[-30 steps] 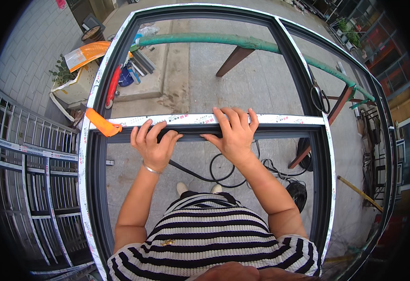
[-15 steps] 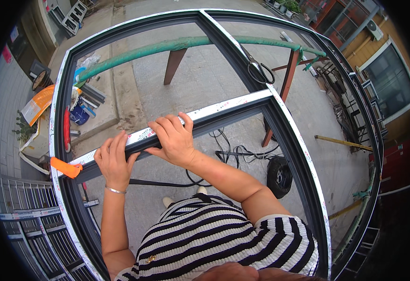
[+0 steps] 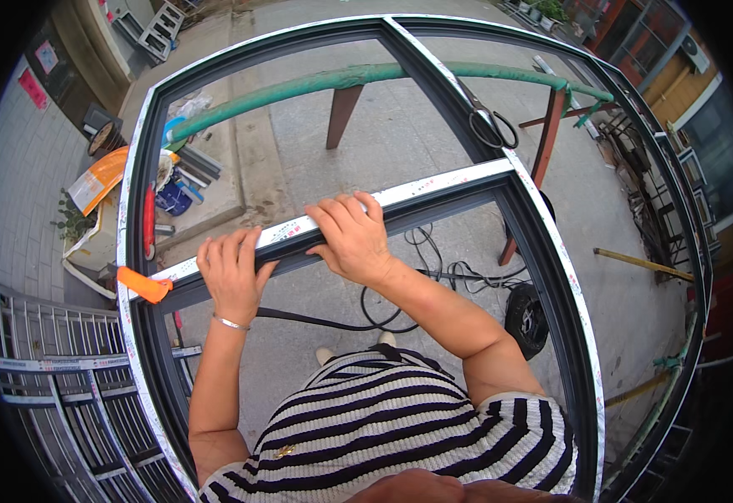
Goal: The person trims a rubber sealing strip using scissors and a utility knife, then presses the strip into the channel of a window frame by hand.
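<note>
A large dark window frame [image 3: 580, 352] with white protective film lies in front of me. My left hand [image 3: 234, 272] grips its near crossbar [image 3: 442, 183], fingers over the filmed top and thumb along the near edge. Further right on the same bar, my right hand [image 3: 352, 239] is closed the same way. A black flexible strip [image 3: 324, 319] runs from beside my left wrist toward loops on the ground; its end is hidden. An orange object [image 3: 144, 285] rests at the crossbar's left corner. Black-handled scissors [image 3: 492, 130] lie on the upright bar beyond its right end.
A green-wrapped rail [image 3: 299, 85] with brown legs [image 3: 542, 138] supports the frame. A red-handled tool [image 3: 149, 220] sits at the left side. Black coils [image 3: 446, 272] and a black roll [image 3: 525, 321] lie on the ground. Metal frames [image 3: 56, 386] stand at left.
The whole view has shifted, so the frame and surroundings appear farther right. Both hands stay on the crossbar in nearly the same places.
</note>
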The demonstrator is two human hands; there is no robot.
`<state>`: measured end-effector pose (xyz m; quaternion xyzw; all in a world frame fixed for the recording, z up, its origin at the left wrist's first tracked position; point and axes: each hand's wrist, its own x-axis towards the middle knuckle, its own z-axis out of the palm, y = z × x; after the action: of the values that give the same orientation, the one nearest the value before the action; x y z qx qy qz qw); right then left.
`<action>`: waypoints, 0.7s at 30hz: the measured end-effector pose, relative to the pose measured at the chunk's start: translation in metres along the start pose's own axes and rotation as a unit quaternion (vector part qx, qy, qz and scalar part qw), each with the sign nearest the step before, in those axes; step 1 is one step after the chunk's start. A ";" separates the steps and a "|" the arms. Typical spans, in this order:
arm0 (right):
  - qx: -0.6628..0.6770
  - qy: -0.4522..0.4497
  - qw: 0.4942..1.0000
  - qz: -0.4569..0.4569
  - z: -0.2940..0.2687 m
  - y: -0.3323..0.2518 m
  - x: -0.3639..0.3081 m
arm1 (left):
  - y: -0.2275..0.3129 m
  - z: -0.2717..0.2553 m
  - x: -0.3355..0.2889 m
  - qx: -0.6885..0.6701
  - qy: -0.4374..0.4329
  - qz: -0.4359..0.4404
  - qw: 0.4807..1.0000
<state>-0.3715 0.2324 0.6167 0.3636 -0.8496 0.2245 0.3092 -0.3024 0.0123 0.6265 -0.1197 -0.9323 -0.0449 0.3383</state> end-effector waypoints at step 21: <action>-0.034 -0.010 0.999 -0.038 -0.040 0.044 -0.006 | 0.030 0.014 0.015 -0.006 -0.003 -0.033 0.999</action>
<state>-0.3873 0.2879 0.6339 0.3868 -0.8455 0.1799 0.3212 -0.3145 0.0468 0.6261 -0.0909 -0.9366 -0.0617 0.3328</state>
